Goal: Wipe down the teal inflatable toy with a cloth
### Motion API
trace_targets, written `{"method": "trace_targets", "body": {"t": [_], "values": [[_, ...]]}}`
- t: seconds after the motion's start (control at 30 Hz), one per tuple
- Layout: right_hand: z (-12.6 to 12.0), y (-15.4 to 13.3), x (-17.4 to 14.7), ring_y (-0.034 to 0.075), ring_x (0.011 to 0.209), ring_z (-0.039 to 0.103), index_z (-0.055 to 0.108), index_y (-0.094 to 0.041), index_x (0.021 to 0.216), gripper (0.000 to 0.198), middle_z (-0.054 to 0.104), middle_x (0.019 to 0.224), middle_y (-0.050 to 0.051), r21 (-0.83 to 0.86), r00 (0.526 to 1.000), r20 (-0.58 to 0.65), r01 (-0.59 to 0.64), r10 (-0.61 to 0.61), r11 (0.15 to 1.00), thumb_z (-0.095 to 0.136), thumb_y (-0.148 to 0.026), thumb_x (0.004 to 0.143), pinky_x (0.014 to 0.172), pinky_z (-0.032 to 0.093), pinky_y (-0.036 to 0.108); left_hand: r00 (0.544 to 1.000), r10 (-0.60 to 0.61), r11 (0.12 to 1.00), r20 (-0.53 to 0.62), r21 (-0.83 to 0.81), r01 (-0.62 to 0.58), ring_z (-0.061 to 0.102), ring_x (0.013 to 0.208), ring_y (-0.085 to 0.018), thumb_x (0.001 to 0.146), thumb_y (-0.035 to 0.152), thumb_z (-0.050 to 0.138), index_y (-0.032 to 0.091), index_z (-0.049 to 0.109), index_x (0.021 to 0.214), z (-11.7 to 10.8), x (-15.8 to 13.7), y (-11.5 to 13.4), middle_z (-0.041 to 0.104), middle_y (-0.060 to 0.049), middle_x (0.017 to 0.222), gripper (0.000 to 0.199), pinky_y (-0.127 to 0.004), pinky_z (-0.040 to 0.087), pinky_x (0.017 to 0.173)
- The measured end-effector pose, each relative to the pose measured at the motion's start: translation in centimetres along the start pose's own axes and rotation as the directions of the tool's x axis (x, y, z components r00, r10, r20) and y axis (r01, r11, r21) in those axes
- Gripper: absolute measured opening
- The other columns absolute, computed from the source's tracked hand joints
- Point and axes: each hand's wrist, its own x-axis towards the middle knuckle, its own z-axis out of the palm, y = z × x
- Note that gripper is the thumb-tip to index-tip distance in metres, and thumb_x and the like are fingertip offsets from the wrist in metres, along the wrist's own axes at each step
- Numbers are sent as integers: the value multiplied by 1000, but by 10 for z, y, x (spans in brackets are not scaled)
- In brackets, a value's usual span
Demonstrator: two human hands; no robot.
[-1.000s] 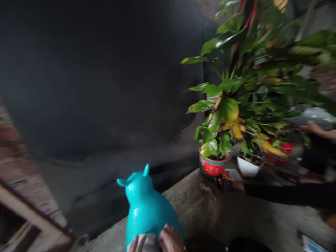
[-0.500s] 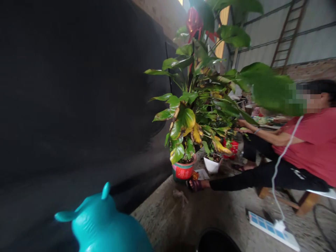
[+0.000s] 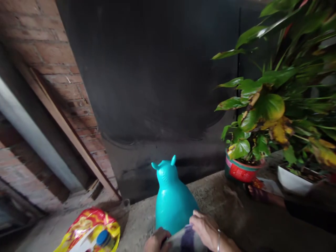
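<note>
Wiping teal animal toy (image 3: 173, 203) with cloth (image 3: 183, 239)

Toy: teal inflatable animal (image 3: 172, 199), glossy, smooth, rounded pear-shaped body narrowing to a small head.
Head: two short pointed ears on top, facing away towards the dark wall.
Pose: upright on the concrete floor, near the bottom middle of the view.
Cloth: grey and purple piece (image 3: 183, 239), pressed against the lower back of the toy, partly cut off by the bottom edge.
</note>
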Motion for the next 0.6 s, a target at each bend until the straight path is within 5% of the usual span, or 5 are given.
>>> {"method": "trace_targets", "body": {"t": [0.2, 0.43, 0.5, 0.6], "values": [[-24, -10, 32, 11, 75, 57, 58, -23, 88, 23, 61, 92, -3, -77, 991, -131, -12, 2, 997, 42, -7, 89, 63, 32, 23, 989, -76, 996, -130, -64, 68, 62, 83, -12, 75, 28, 52, 27, 67, 88, -44, 0, 26, 71, 5, 87, 20, -22, 43, 74], [-82, -18, 83, 14, 87, 53, 56, -22, 90, 19, 57, 94, 0, -164, 960, -263, 52, -94, 985, 39, -17, 96, 76, 33, 24, 951, 36, 999, -307, 6, -36, 57, 95, -14, 83, 33, 48, 24, 62, 94, -123, 30, 44, 64, 0, 97, 20, -24, 38, 85], [-83, -15, 83, 14, 88, 53, 56, -22, 90, 19, 58, 94, 1, -186, 959, -264, 54, -103, 981, 39, -18, 97, 77, 33, 25, 955, 50, 999, -294, 25, -45, 56, 95, -13, 82, 31, 48, 25, 62, 94, -125, 34, 44, 63, 1, 97, 19, -24, 38, 84], [-59, -7, 65, 16, 84, 55, 57, -22, 87, 22, 60, 91, 1, -217, 970, -228, 31, -82, 976, 38, -14, 95, 75, 35, 27, 976, 16, 999, -218, 37, -8, 58, 93, -14, 78, 24, 50, 26, 63, 97, -94, 29, 37, 64, 1, 97, 23, -25, 39, 84]]}}
